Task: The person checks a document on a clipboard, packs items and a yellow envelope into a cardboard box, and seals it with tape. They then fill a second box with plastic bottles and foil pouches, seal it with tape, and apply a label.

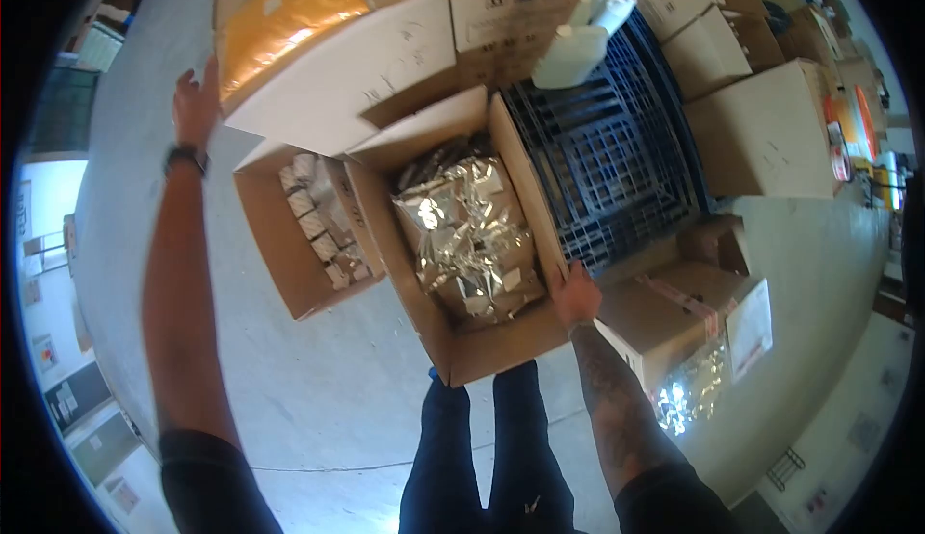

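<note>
An open cardboard box (438,336) stands in front of my legs, with crumpled shiny foil bags (467,230) inside. My right hand (578,295) is closed on this box's right rim. On the far left, my left hand (196,102) is raised with its fingers apart, right at the left end of another carton (337,86). An orange plastic-wrapped package (289,28) lies on top of that carton.
A smaller open box (275,235) holding white rolls stands to the left. Right of the foil box are a dark blue plastic pallet (617,148), pale plastic jugs (573,52) and a taped carton (655,322). More cartons (761,134) stand at the right.
</note>
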Motion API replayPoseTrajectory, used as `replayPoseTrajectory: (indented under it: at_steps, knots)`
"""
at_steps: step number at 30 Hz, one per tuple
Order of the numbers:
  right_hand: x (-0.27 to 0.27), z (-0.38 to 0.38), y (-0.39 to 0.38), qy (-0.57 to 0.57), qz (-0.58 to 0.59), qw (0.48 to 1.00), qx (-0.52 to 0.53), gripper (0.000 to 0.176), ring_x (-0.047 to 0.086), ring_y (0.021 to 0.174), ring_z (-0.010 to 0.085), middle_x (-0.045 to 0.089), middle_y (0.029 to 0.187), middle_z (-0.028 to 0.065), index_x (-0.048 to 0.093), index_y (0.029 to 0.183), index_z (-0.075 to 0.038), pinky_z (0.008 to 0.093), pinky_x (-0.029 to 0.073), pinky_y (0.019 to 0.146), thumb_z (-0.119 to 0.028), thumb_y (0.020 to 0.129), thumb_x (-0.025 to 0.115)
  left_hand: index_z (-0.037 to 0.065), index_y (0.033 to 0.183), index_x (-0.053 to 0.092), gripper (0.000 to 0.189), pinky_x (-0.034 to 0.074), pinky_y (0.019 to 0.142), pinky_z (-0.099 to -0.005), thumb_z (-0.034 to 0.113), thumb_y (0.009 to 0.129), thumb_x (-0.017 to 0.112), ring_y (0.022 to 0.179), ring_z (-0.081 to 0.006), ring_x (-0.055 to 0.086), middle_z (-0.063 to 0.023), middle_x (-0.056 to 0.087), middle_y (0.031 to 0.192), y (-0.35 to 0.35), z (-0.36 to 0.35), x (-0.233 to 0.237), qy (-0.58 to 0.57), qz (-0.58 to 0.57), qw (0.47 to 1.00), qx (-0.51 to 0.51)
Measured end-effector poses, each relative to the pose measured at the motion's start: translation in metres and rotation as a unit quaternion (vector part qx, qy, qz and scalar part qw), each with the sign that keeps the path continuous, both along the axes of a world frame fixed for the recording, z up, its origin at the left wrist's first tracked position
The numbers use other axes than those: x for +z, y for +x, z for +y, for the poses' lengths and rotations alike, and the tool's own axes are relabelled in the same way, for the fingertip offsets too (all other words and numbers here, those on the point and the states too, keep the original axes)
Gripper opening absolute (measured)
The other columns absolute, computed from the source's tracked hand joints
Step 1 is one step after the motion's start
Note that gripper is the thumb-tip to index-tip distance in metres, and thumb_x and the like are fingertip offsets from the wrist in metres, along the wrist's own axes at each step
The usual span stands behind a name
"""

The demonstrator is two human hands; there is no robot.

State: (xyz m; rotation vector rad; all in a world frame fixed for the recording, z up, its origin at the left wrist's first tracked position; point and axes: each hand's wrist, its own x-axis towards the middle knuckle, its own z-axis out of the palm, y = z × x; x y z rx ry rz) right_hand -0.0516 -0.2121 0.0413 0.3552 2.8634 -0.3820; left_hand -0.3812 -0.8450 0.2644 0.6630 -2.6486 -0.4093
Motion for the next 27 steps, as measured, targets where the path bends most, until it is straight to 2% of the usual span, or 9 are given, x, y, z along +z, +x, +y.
replayPoseTrajectory:
  at_steps: [1, 3, 6, 10, 16, 22, 23, 26, 27]
  knots:
    - [-0.001, 0.0, -0.004, -0.001, 0.009, 1.0, 0.004, 0.034, 0.07, 0.082, 0.0398, 0.071, 0.095, 0.0156, 0.058, 0.103, -0.008, 0.0523, 0.056, 0.069, -0.041, 0.097, 0.063, -0.007, 0.139, 0.058, 0.093, 0.048, 0.101, -0.0436, 0.071, 0.088, 0.063, 0.111, -0.0371, 0.065, -0.0286, 0.066, 0.127, -0.027, -0.015, -0.005, 0.018, -0.042, 0.999, -0.007]
    - [-0.001, 0.002, -0.007, -0.003, 0.009, 1.0, 0.002, 0.034, 0.07, 0.08, 0.0396, 0.07, 0.094, 0.0143, 0.058, 0.102, -0.009, 0.0524, 0.056, 0.069, -0.041, 0.096, 0.064, 0.004, 0.106, 0.072, 0.072, 0.051, 0.066, -0.0313, 0.073, 0.085, 0.068, 0.073, -0.0183, 0.062, -0.0098, 0.068, 0.088, -0.022, 0.038, 0.032, 0.267, -0.194, 0.944, 0.026]
    - [0.002, -0.001, -0.007, 0.003, 0.01, 1.0, 0.002, 0.033, 0.07, 0.08, 0.0389, 0.069, 0.093, 0.0129, 0.057, 0.102, -0.009, 0.052, 0.056, 0.068, -0.04, 0.095, 0.065, 0.019, 0.083, 0.062, 0.053, 0.03, 0.04, -0.02, 0.07, 0.082, 0.076, 0.045, -0.0034, 0.038, 0.0088, 0.049, 0.064, -0.009, 0.061, 0.026, 0.403, -0.124, 0.907, 0.001]
    - [0.002, 0.002, -0.007, -0.007, 0.027, 1.0, 0.004, 0.032, 0.07, 0.078, 0.0382, 0.068, 0.09, 0.0123, 0.057, 0.1, -0.009, 0.0517, 0.056, 0.067, -0.038, 0.095, 0.066, 0.012, 0.105, 0.066, 0.044, 0.031, 0.044, -0.0164, 0.051, 0.089, 0.079, 0.05, -0.0033, 0.043, 0.0083, 0.053, 0.073, 0.024, 0.093, 0.047, 0.524, -0.084, 0.847, -0.026]
    - [-0.008, 0.006, -0.004, -0.017, 0.053, 0.998, 0.013, 0.031, 0.07, 0.077, 0.0385, 0.068, 0.089, 0.0125, 0.056, 0.099, -0.01, 0.0517, 0.056, 0.067, -0.038, 0.095, 0.066, 0.001, 0.133, 0.061, 0.06, 0.05, 0.07, -0.0219, 0.043, 0.093, 0.078, 0.083, -0.0069, 0.06, 0.0009, 0.063, 0.095, 0.155, 0.142, 0.096, 0.396, -0.096, 0.91, -0.079]
    - [0.001, 0.001, -0.007, -0.015, 0.025, 0.999, 0.012, 0.031, 0.07, 0.078, 0.0395, 0.069, 0.089, 0.0143, 0.056, 0.098, -0.009, 0.0517, 0.056, 0.066, -0.039, 0.098, 0.063, 0.001, 0.13, 0.059, 0.057, 0.055, 0.078, -0.0259, 0.029, 0.088, 0.083, 0.096, -0.0121, 0.068, -0.0056, 0.071, 0.105, 0.215, 0.202, 0.144, 0.353, -0.277, 0.854, -0.264]
    - [0.001, -0.001, -0.007, -0.013, 0.029, 0.999, 0.011, 0.031, 0.07, 0.078, 0.0397, 0.07, 0.089, 0.0144, 0.056, 0.098, -0.009, 0.0517, 0.056, 0.067, -0.04, 0.098, 0.062, 0.001, 0.123, 0.063, 0.05, 0.056, 0.077, -0.0299, 0.021, 0.083, 0.086, 0.091, -0.0121, 0.068, -0.0083, 0.071, 0.098, 0.216, 0.219, 0.133, 0.409, -0.302, 0.821, -0.257]
    - [-0.002, -0.002, -0.006, -0.01, 0.033, 0.999, 0.006, 0.032, 0.07, 0.079, 0.04, 0.07, 0.09, 0.0145, 0.056, 0.099, -0.009, 0.0519, 0.056, 0.067, -0.04, 0.098, 0.062, 0.0, 0.11, 0.068, 0.042, 0.053, 0.073, -0.0394, 0.035, 0.088, 0.077, 0.076, -0.0266, 0.068, -0.0138, 0.07, 0.085, 0.21, 0.263, 0.077, 0.225, -0.422, 0.766, -0.429]
    - [-0.003, 0.0, -0.006, -0.012, 0.027, 1.0, 0.007, 0.032, 0.07, 0.079, 0.04, 0.07, 0.091, 0.0143, 0.056, 0.099, -0.009, 0.0518, 0.056, 0.067, -0.04, 0.098, 0.062, 0.001, 0.11, 0.069, 0.041, 0.053, 0.074, -0.0386, 0.033, 0.087, 0.08, 0.079, -0.0226, 0.067, -0.0121, 0.071, 0.087, 0.21, 0.279, 0.056, 0.233, -0.429, 0.753, -0.441]
